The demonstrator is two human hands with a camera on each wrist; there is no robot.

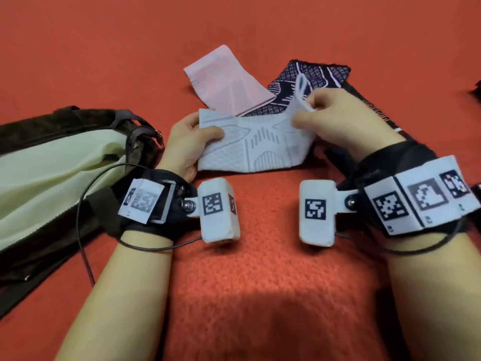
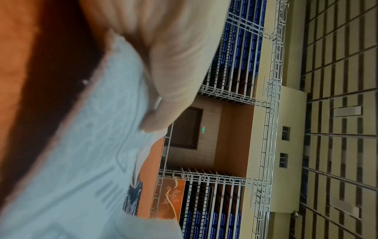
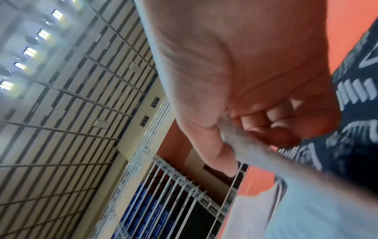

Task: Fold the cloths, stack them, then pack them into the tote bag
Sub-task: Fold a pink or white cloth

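I've got the white cloth in both hands, centre of the head view, lifted a little off the red surface. My left hand grips its left end, thumb on top and fingers curled under, so that end stays flat as an anchor. The left wrist view shows the thumb pressed on the pale fabric. My right hand pinches the right end, thumb and fingers clamped together on the raised edge; the right wrist view shows the edge caught between thumb and curled fingers. I read that raised end as the start of a fold toward the left hand, so the fold is in hand, not finished.

The pink cloth lies above centre, partly over the dark patterned cloth, which spreads to the upper right under my right hand. Neither looks neatly folded yet, though I can't tell for sure. No stack yet.

The tote bag lies at the left edge, dark outside, pale yellow lining showing, mouth toward the cloths, straps just beside my left hand. I'd say it's kept close for packing. Nothing is in it that I can see.

Early in the task: folding first, stacking and packing remain.
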